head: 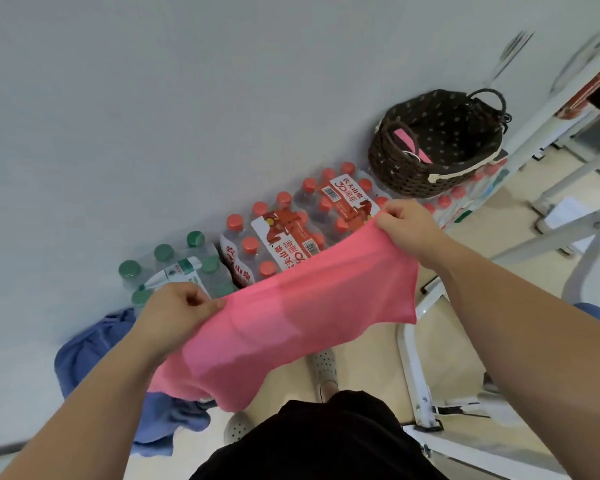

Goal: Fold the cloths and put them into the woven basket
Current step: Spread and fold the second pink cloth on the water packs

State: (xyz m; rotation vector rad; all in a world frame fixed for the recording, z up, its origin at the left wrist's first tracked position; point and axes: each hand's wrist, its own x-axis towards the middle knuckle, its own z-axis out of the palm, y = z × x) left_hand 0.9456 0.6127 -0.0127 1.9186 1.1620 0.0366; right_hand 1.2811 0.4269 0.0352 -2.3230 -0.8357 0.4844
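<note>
Both hands are up in front of the body, and stretched between them is the pink cloth (291, 317). The left hand (174, 313) pinches one top corner, fingers curled over the hem; the right hand (406, 226) grips the other corner, higher and farther from the body, so the top edge runs on a slant. The cloth hangs in the air, its lower part sagging in soft folds above the person's black shorts (319, 441) and a perforated shoe (324, 367).

Off to the upper right stands the woven basket (437, 143) (dark brown, with a dotted lining), perched on shrink-wrapped bottles, and a pink cloth already inside (409, 138) lies against its near wall. Along the wall sit packs of red-capped water bottles (291, 230) and, to their left, green-capped bottles (174, 268). A crumpled blue cloth (94, 344) lies on the floor below the left forearm. White metal frame legs (413, 375) stand at the right.
</note>
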